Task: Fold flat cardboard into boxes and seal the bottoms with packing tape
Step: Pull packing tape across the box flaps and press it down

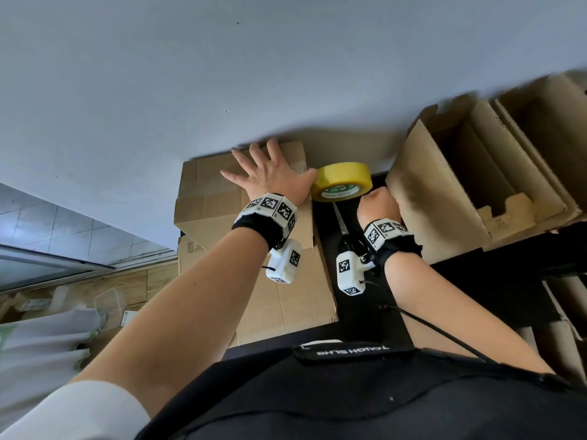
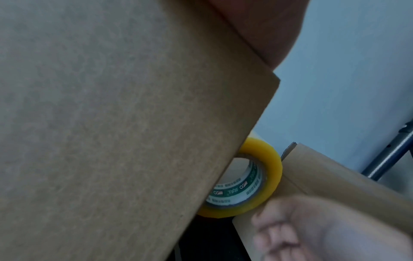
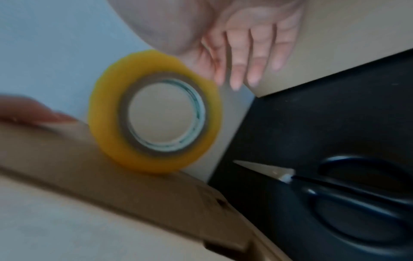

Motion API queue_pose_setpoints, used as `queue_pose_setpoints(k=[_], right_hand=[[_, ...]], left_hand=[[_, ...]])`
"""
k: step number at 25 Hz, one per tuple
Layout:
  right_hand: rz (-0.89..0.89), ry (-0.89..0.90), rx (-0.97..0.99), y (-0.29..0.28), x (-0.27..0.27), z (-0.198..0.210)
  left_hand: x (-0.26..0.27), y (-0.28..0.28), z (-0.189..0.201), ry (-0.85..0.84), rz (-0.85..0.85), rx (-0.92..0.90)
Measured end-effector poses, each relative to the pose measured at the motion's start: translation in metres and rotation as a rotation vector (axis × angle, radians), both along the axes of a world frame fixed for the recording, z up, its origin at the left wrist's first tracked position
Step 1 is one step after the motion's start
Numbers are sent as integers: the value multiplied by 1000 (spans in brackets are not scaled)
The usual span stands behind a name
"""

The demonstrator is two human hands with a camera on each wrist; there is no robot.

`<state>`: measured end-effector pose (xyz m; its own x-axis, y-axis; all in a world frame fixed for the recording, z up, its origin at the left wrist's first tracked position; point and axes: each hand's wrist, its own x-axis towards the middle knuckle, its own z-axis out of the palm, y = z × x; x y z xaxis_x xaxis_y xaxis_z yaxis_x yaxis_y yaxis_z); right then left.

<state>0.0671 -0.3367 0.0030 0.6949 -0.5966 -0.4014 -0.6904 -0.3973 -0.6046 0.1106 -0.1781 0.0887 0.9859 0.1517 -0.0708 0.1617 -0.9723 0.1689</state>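
A brown cardboard box point(image 1: 286, 290) lies on the black table point(image 1: 352, 328), and my left hand point(image 1: 266, 176) presses flat on its far end with fingers spread. The left wrist view is mostly filled by that cardboard point(image 2: 111, 123). A yellow packing tape roll point(image 1: 341, 181) point(image 2: 271, 169) point(image 3: 107, 123) sits against the box's right edge, by my left thumb. My right hand point(image 1: 378, 204) point(image 3: 245, 70) hovers just right of the roll, its fingers point(image 3: 254, 58) hanging straight and holding nothing, close to an open box's side.
Black-handled scissors point(image 1: 341, 222) point(image 3: 357, 203) lie on the table between my wrists. Two open erected boxes point(image 1: 460, 185) point(image 1: 556, 138) stand on their sides at the right. A grey wall point(image 1: 222, 74) is right behind. More cardboard point(image 1: 190, 249) sits at the left.
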Motion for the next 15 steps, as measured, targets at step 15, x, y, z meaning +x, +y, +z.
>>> queue_pose_setpoints(k=[15], right_hand=[[477, 401, -244, 36, -42, -32]], left_hand=[[-4, 1, 1, 40, -26, 46]])
